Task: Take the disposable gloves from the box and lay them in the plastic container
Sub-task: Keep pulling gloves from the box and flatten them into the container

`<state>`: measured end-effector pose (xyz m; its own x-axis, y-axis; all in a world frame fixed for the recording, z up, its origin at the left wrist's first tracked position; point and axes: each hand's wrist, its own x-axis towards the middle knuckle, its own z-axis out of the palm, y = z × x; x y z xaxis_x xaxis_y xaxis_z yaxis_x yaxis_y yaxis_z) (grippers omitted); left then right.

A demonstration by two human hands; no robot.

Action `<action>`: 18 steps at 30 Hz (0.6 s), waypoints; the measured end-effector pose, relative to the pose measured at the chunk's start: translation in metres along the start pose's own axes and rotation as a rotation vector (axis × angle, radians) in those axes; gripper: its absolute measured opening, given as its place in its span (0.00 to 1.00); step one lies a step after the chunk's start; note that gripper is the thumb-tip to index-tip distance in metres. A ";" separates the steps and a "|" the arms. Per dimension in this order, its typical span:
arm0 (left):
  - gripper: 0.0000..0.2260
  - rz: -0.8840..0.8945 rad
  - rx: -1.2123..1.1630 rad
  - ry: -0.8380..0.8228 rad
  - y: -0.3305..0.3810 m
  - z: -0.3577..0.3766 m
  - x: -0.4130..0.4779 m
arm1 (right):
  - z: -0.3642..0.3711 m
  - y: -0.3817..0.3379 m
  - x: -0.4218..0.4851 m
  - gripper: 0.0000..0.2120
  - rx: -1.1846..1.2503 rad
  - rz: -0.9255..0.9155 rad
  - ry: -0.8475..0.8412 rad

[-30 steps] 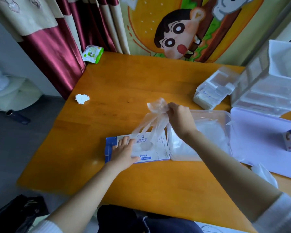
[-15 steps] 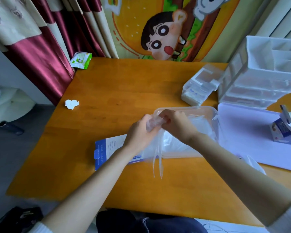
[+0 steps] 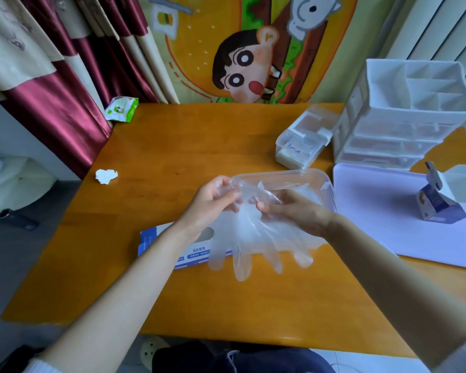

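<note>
A: surface (image 3: 199, 135) colour?
B: Orange-brown, wood grain. The glove (image 3: 253, 238) is clear and milky at the folds; the container (image 3: 326, 184) is clear too.
A: box (image 3: 156, 240)?
B: White, blue end panel, blue label strips.
A: Rest?
B: Far-left corner: green-white packet (image 3: 121, 109). Left edge: white paper wad (image 3: 106, 175). Right edge: pale lilac sheet (image 3: 382, 211), blue-and-white carton (image 3: 439, 205). Maroon-cream striped curtain (image 3: 65, 111).

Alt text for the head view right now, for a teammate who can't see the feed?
The left hand and right hand pinch the cuff of a clear disposable glove, holding it spread above the wooden table, hanging in front of the blue-and-white glove box. The clear plastic container sits behind the hands; a white drawer organiser stands far right.
</note>
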<state>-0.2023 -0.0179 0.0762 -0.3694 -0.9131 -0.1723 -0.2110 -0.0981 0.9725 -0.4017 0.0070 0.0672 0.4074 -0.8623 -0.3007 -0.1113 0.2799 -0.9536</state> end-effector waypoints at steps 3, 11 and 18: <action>0.10 -0.057 0.124 0.004 -0.006 -0.001 0.000 | -0.009 0.003 -0.002 0.03 0.042 -0.007 0.204; 0.19 -0.271 0.182 -0.102 0.001 0.000 0.006 | -0.029 0.002 -0.009 0.10 -0.254 -0.004 0.272; 0.04 -0.194 0.225 -0.187 0.009 0.025 0.021 | -0.042 0.001 -0.015 0.19 -0.566 0.025 0.136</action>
<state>-0.2348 -0.0284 0.0773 -0.4579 -0.7955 -0.3969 -0.4803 -0.1543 0.8634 -0.4455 0.0023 0.0702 0.2824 -0.9153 -0.2874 -0.6022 0.0641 -0.7958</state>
